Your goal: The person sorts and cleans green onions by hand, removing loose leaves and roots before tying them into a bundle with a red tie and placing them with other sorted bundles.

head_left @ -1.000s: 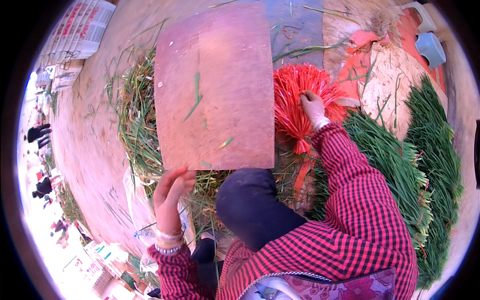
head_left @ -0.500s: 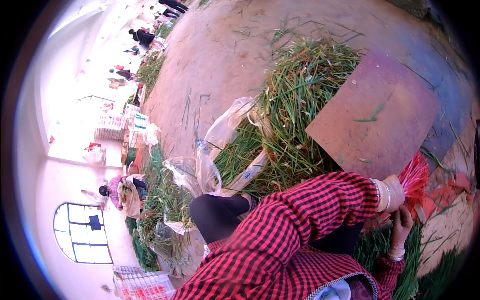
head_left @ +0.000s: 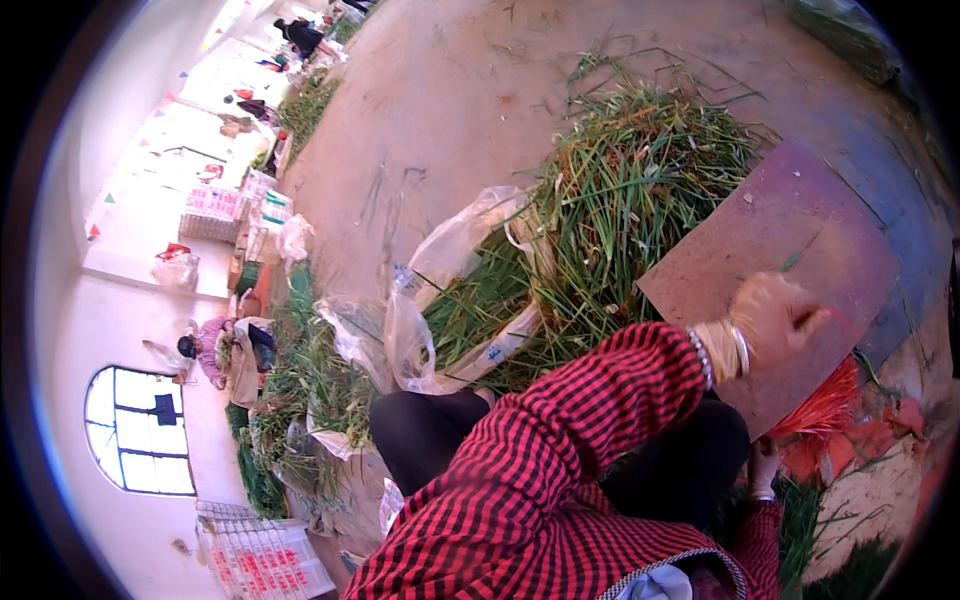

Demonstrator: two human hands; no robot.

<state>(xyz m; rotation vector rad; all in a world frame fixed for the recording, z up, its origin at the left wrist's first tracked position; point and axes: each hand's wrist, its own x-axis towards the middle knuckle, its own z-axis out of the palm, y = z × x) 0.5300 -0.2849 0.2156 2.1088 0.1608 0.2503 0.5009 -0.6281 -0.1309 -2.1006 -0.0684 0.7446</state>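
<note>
My left hand (head_left: 772, 322), in a pale glove with bracelets at the wrist, is raised over a flat brownish board (head_left: 800, 225). Its fingers are pinched, and a thin, blurred red strand shows at their tips. Just beyond the board's near edge lies a bundle of red plastic strands (head_left: 825, 405). Lower down, my right hand (head_left: 763, 466) is beside the board's near corner, close to green leafy stalks (head_left: 798, 525). The fingers of that hand are mostly hidden, so what they touch cannot be seen.
A large heap of long green stalks (head_left: 640, 190) lies left of the board, partly in a clear plastic bag (head_left: 410, 335). More greens (head_left: 305, 385) cover the floor at left. Stacked white cartons (head_left: 215, 205) and a person in pink (head_left: 215, 350) are farther off.
My left hand has lifted off the red strands and moved up and left over the board. My right hand has moved left and slightly down, away from the other hand.
</note>
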